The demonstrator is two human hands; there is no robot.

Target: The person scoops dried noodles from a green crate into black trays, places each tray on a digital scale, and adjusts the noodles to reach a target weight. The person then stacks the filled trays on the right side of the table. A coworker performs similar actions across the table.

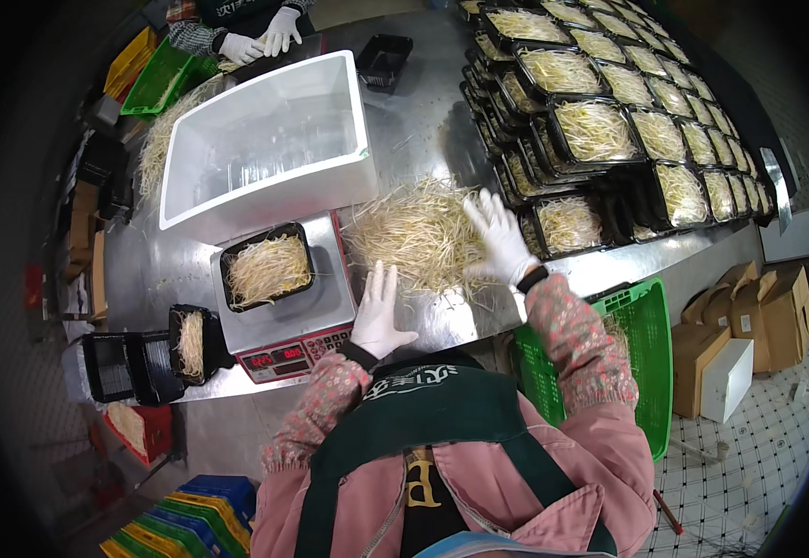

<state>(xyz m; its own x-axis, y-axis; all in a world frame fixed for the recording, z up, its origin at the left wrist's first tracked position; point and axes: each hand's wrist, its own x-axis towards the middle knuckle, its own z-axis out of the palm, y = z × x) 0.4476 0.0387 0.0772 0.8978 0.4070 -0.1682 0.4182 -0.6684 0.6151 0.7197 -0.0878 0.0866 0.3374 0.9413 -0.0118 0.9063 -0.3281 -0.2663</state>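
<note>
A loose pile of pale bean sprouts lies on the metal table in front of me. My left hand, in a white glove, is at the pile's near left edge, thumb and fingers apart, holding nothing. On the pile's right side rests my right hand, gloved too, with fingers spread against the sprouts. Left of the pile stands a red weighing scale with a lit display. A black tray filled with sprouts sits on its steel pan.
Behind the scale is a white foam box. Stacked black trays of sprouts fill the right side. Black trays stand at the left corner, a green crate below my right arm. Across the table are a co-worker's gloved hands.
</note>
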